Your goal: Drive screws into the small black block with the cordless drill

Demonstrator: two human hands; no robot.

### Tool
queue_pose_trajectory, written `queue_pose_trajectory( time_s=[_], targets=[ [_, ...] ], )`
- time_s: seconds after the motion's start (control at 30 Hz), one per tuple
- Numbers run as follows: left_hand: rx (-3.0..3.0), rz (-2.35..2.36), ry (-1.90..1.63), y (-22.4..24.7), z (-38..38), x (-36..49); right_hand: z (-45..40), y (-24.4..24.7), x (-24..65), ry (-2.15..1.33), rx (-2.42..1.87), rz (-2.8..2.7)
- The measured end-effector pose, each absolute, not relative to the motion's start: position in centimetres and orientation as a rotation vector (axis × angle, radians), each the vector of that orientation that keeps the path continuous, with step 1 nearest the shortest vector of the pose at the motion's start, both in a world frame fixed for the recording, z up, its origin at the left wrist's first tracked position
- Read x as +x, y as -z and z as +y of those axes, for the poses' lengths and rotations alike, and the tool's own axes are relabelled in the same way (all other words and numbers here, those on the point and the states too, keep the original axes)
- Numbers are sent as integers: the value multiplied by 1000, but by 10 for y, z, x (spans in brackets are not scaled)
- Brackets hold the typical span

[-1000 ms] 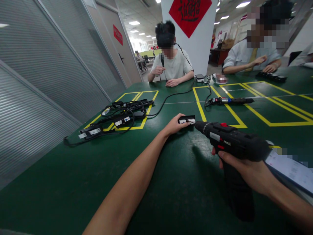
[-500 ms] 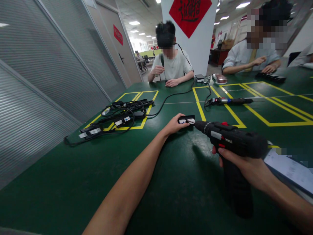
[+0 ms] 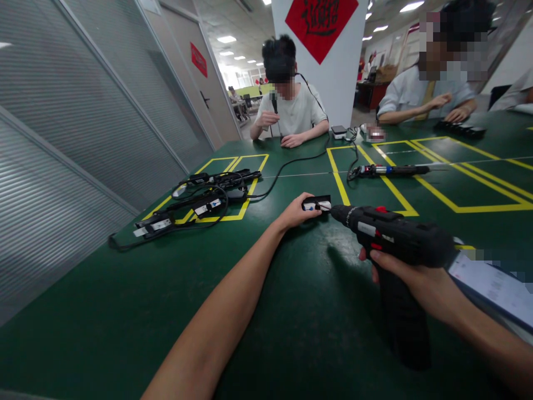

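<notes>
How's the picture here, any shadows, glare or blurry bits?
Head view: the drill throws a soft shadow on the table, with dull glare beside it; the ceiling lights look washed out; fine detail in the black case is unclear.

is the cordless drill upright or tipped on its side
Upright: the right hand holds the cordless drill with its body on top and its grip pointing down.

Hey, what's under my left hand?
The left hand grips one end of a black-and-white part, with the green table below. Whatever the hand covers can't be seen.
</notes>
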State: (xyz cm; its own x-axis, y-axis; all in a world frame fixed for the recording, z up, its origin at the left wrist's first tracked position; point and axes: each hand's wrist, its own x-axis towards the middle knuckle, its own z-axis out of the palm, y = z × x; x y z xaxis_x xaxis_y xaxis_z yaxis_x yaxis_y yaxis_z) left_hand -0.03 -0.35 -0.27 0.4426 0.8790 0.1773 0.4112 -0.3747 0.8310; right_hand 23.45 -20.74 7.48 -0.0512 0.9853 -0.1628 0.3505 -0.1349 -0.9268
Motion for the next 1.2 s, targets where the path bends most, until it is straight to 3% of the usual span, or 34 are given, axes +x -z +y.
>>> queue_pose_trajectory(
  time_s=[1.2],
  targets=[
    [1973, 1087, -807, -2, -8, -1, -205, -77, 235, -1272, -1499, -1456]
  ],
)
